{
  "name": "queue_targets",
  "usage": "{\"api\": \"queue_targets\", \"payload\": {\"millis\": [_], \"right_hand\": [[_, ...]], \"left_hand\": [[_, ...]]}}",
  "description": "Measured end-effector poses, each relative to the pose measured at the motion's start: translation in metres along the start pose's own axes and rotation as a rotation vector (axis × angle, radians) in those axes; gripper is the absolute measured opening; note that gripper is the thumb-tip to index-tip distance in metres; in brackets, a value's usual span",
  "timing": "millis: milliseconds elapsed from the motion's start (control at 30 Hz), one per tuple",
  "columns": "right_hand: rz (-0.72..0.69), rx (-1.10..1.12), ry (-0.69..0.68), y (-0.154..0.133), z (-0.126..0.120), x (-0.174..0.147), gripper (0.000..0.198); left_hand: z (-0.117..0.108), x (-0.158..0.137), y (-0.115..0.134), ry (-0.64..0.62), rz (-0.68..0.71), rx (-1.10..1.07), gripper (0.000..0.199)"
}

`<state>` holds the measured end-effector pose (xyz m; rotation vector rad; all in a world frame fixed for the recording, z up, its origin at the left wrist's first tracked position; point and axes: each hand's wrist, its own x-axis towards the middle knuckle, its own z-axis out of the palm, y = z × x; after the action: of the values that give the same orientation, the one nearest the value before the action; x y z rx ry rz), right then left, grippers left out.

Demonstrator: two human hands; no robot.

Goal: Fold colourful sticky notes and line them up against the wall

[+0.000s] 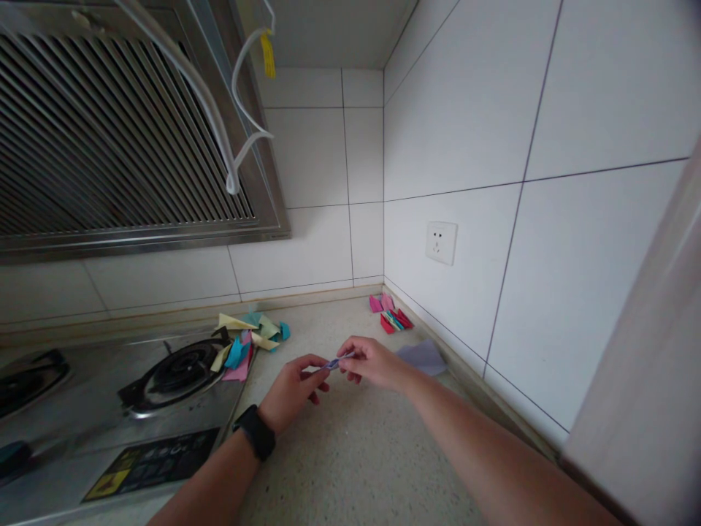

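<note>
Between my two hands is a small, narrow piece of folded purple paper [333,364], held above the speckled countertop. My left hand [296,383], with a black watch on its wrist, pinches the paper's left end between thumb and fingers. The right end is pinched by my right hand [372,361]. Fingers cover much of the paper, so its exact folded shape is hard to make out. A flat sheet of purple paper [424,356] lies on the counter behind my right wrist, partly hidden by it.
Folded pink and red paper pieces [395,320] sit in the counter's back corner. Yellow, blue and pink folded papers [252,340] are heaped at the edge of the gas stove [180,376]. A white cable [233,179] hangs before the range hood [125,131]. A socket [441,242] is on the right wall.
</note>
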<state>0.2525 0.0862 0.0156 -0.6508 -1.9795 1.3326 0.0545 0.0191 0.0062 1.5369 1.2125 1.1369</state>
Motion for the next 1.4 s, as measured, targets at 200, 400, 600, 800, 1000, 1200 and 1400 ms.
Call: {"api": "queue_targets", "payload": {"millis": [200, 400, 600, 800, 1000, 1200, 1400], "right_hand": [[0.108, 0.115, -0.088, 0.0, 0.003, -0.002, 0.041], [0.096, 0.198, -0.072, -0.003, 0.002, -0.001, 0.042], [0.051, 0.228, -0.031, -0.002, 0.003, 0.0, 0.043], [0.029, 0.272, -0.009, -0.004, 0.005, 0.001, 0.041], [-0.017, 0.307, 0.039, -0.007, 0.008, 0.001, 0.039], [-0.058, 0.226, 0.039, -0.009, 0.009, -0.001, 0.034], [-0.084, 0.199, 0.048, -0.016, 0.01, -0.004, 0.031]], "left_hand": [[0.001, -0.002, 0.0, 0.013, 0.094, 0.139, 0.036], [-0.001, -0.008, 0.009, -0.002, 0.122, 0.195, 0.033], [0.001, -0.006, 0.006, -0.069, 0.016, 0.026, 0.044], [0.001, -0.004, 0.006, 0.014, 0.113, -0.105, 0.037], [0.001, -0.005, 0.011, 0.107, 0.134, -0.137, 0.029], [0.003, -0.007, 0.013, 0.07, 0.12, -0.222, 0.028], [0.003, -0.008, 0.014, 0.066, 0.123, -0.269, 0.028]]}}
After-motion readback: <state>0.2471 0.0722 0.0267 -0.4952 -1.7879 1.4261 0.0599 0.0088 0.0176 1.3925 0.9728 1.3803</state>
